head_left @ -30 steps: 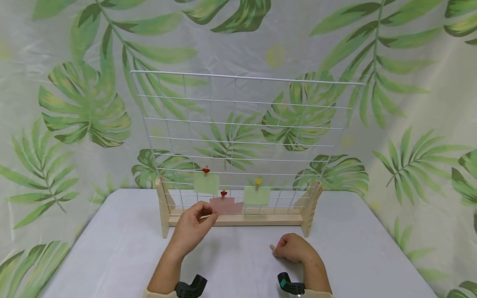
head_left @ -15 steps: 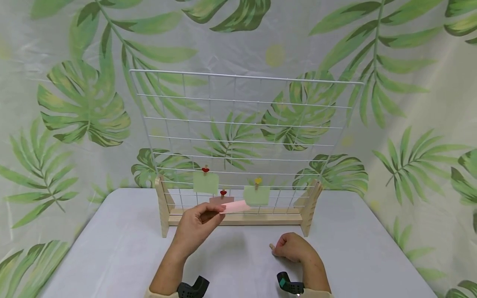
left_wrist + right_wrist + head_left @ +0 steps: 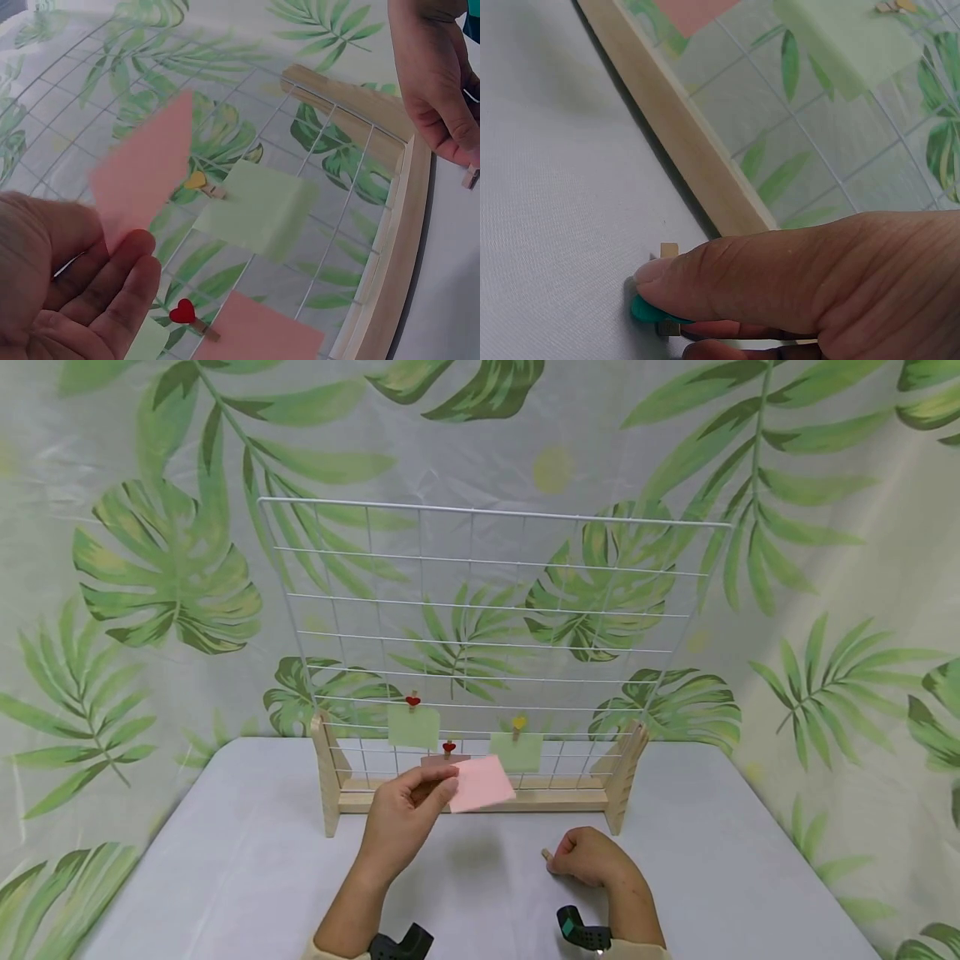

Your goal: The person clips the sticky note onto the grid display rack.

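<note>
My left hand [image 3: 405,822] pinches a pink paper note [image 3: 483,783] by its left edge, in front of the lower part of a white wire grid [image 3: 471,560]. Another pink note [image 3: 262,330] hangs on the grid under a red-heart clothespin [image 3: 184,311], mostly hidden behind the held note in the head view. Two green notes hang there too: one [image 3: 414,727] on the left by a red-heart clothespin [image 3: 412,701], one [image 3: 517,753] on the right by a yellow-heart clothespin [image 3: 519,724]. Low at the tabletop, my right hand [image 3: 596,860] pinches a small wooden clothespin with a teal decoration [image 3: 658,309].
A wooden stand [image 3: 525,802] with two side feet carries the grid upright on the white-covered table [image 3: 697,860]. Behind it hangs a leaf-patterned cloth [image 3: 817,568]. Each wrist wears a black device [image 3: 581,932].
My left hand has moved slightly right and down with the pink note. That note has turned from nearly edge-on to face upward toward the head camera. The right hand stays put.
</note>
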